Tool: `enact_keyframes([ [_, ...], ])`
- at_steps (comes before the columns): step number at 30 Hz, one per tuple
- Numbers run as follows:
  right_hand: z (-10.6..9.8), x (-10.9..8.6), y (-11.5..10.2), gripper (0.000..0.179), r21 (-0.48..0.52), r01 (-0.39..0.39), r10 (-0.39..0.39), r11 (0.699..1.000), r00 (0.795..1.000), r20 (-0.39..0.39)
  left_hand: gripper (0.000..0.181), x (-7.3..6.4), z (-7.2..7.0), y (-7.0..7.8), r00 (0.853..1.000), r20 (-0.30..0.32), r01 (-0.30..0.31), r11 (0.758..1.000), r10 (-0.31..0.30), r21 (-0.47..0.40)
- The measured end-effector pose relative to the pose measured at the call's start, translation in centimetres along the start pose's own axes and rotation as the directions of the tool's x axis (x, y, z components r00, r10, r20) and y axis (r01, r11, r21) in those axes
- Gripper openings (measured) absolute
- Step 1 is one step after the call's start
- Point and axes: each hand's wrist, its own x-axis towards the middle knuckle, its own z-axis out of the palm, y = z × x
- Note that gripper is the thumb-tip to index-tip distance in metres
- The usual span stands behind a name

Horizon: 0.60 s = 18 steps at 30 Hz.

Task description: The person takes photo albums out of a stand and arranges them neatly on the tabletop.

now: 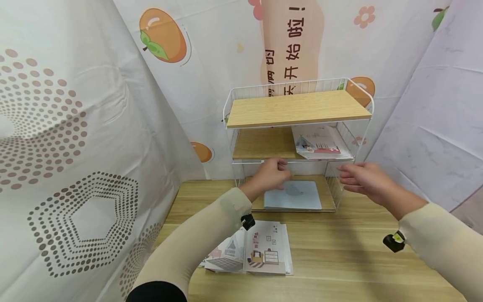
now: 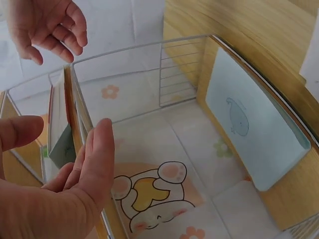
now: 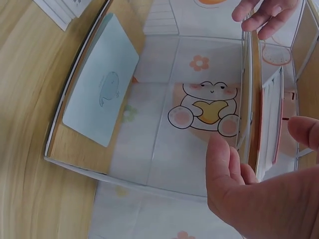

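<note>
A white wire rack [image 1: 288, 86] with wooden shelves stands against the back. My left hand [image 1: 269, 175] is in front of the rack, just below the middle shelf [image 1: 264, 142], its fingers loosely bent around nothing. Off the rack's right side is my right hand [image 1: 364, 179], with thumb and fingers apart and nothing between them. A stack of thin books [image 1: 320, 142] lies at the right of that middle shelf. On the bottom shelf lies a light blue notebook [image 1: 292, 195] with a whale drawing [image 2: 238, 117].
On the wooden table [image 1: 320, 247], in front of the rack, lie white illustrated booklets [image 1: 266, 251], partly covered by the left sleeve. The rack's top shelf [image 1: 298, 107] is bare wood. Printed cloth [image 1: 211, 84] hangs behind and at both sides.
</note>
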Motion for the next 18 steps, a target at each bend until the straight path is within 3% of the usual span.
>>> enact_keyframes([
  [9,-1.0,0.3,-0.6,0.086,-0.018,-0.044,0.044,0.999,0.998,-0.047,0.049,1.5,0.2,0.6,0.994,0.061,0.105,0.970,-0.094,-0.219],
  [18,-1.8,0.9,-1.0,0.086,-0.012,-0.062,0.061,0.998,0.996,-0.072,0.049,2.5,0.8,2.1,0.995,0.039,0.103,0.926,-0.095,-0.364],
])
